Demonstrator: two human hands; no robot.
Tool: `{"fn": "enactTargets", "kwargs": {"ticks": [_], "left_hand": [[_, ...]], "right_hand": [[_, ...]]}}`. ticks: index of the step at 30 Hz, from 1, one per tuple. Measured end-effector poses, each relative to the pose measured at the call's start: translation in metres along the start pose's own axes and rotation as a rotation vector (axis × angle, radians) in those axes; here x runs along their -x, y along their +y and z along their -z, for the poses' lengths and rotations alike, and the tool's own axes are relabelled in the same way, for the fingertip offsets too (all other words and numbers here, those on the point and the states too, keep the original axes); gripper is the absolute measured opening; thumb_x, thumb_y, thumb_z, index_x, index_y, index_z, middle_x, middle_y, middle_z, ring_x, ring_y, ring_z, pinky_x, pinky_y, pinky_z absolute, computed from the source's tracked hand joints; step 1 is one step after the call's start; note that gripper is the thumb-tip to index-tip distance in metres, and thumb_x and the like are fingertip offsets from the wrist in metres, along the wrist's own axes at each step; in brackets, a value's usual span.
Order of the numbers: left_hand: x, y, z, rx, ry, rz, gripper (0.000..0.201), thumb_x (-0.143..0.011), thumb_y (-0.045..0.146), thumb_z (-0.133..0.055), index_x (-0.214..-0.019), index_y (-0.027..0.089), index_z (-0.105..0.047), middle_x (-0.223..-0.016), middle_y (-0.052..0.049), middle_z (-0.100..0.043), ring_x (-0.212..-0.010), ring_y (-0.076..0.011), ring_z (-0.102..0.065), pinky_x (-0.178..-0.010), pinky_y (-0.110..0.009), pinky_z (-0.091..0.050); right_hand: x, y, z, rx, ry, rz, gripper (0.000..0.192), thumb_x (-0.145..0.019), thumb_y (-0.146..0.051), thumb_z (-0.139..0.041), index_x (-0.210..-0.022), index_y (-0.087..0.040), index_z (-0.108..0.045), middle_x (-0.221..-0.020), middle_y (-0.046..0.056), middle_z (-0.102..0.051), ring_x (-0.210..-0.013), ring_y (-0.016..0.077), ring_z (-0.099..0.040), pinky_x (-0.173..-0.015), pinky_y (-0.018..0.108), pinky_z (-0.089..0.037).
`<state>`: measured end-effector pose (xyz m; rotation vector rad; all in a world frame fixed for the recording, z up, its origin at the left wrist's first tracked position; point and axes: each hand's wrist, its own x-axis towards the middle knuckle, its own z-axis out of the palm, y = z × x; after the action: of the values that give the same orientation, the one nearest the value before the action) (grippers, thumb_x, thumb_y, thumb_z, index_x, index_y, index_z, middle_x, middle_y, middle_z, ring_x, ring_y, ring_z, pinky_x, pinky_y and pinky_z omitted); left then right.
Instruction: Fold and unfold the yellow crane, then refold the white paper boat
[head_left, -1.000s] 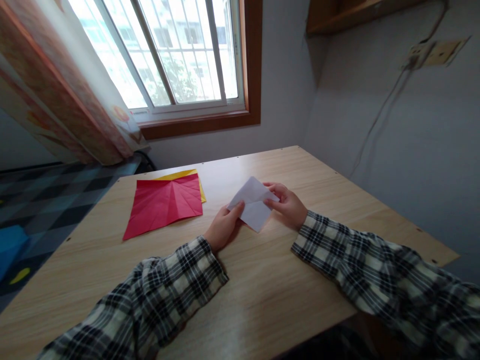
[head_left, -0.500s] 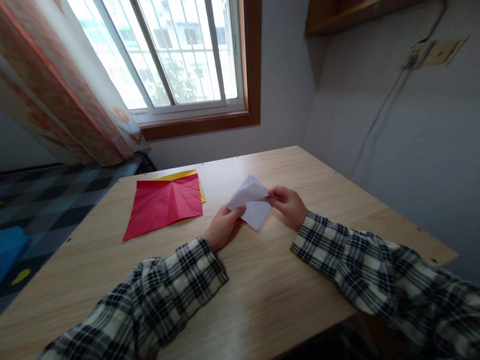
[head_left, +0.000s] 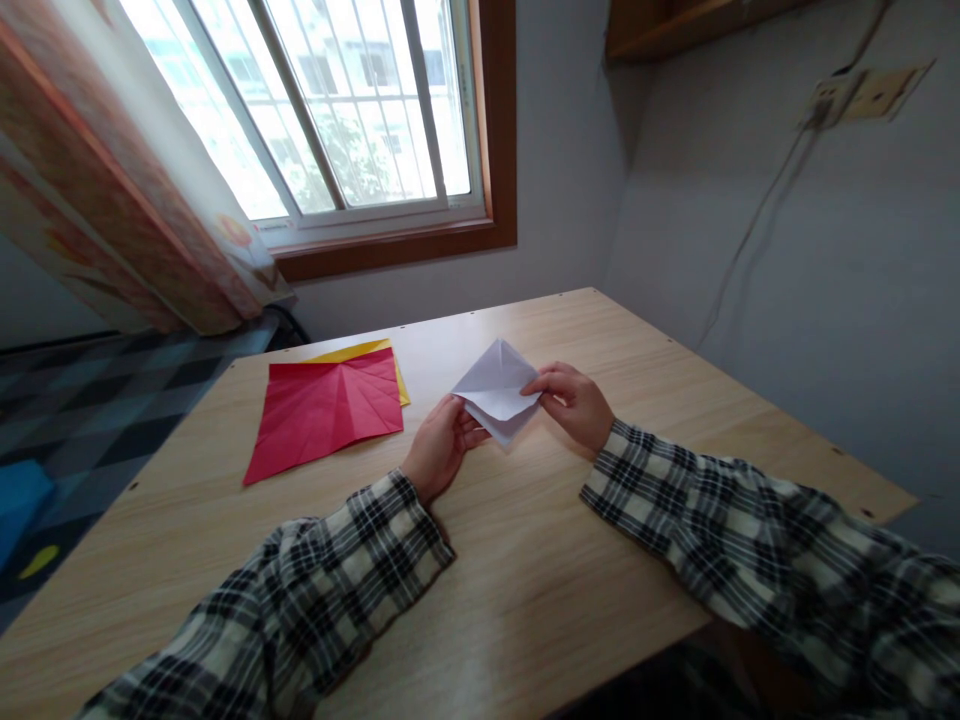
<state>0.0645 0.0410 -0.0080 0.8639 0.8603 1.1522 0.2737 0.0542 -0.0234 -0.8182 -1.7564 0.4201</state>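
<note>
Plaid sleeves (head_left: 300,590) reach in from the lower left and lower right of the frame, over a wood-grain tabletop (head_left: 517,570). At the center, the left hand (head_left: 435,452) pinches the left corner of a folded white paper square (head_left: 495,375), its other fingers curled beneath. The right hand (head_left: 576,405) grips the right corner between thumb and fingers. The paper is turned like a diamond, its upper and lower layers parted along the near edges. Left of center, a creased red paper sheet (head_left: 330,412) lies on the tabletop, partly covering a yellow paper sheet (head_left: 367,346). Farther back, a floral curtain (head_left: 135,180) hangs at the upper left beside a sliding window (head_left: 360,110); at the upper right, a cord (head_left: 750,225) drops from a wall socket (head_left: 862,98).
</note>
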Motion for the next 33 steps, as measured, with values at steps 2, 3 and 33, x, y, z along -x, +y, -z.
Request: {"fn": "enactTargets", "kwargs": {"ticks": [2, 3, 33], "left_hand": [[-0.001, 0.0, 0.0, -0.001, 0.005, -0.002, 0.017, -0.092, 0.024, -0.052, -0.102, 0.015, -0.062, -0.095, -0.008, -0.071, -0.078, -0.0146, -0.068, -0.066, -0.024, -0.058], [-0.001, 0.0, 0.0, -0.003, 0.007, -0.002, 0.017, -0.091, 0.025, -0.052, -0.102, 0.015, -0.062, -0.095, -0.008, -0.071, -0.078, -0.0145, -0.068, -0.066, -0.024, -0.058], [-0.001, 0.006, 0.03, -1.487, -0.227, -0.724, 0.024, -0.082, 0.012, -0.055, -0.104, 0.02, -0.062, -0.105, -0.008, -0.067, -0.104, -0.0258, -0.058, -0.094, -0.043, -0.049]], "right_hand": [[0.0, -0.001, 0.001, 0.019, -0.009, 0.021, 0.031, -0.078, -0.002, -0.052, -0.086, -0.023, -0.073, -0.094, 0.004, -0.065, -0.09, 0.0172, -0.062, -0.076, 0.032, -0.053], [0.0, -0.002, 0.001, 0.027, -0.013, 0.031, 0.031, -0.078, -0.001, -0.052, -0.087, -0.023, -0.073, -0.094, 0.004, -0.065, -0.09, 0.0172, -0.062, -0.076, 0.032, -0.053], [0.003, 0.01, -0.003, 0.112, -0.346, -0.154, 0.026, -0.075, -0.004, -0.058, -0.089, -0.019, -0.075, -0.092, 0.005, -0.068, -0.085, 0.0165, -0.062, -0.076, 0.029, -0.049]]}}
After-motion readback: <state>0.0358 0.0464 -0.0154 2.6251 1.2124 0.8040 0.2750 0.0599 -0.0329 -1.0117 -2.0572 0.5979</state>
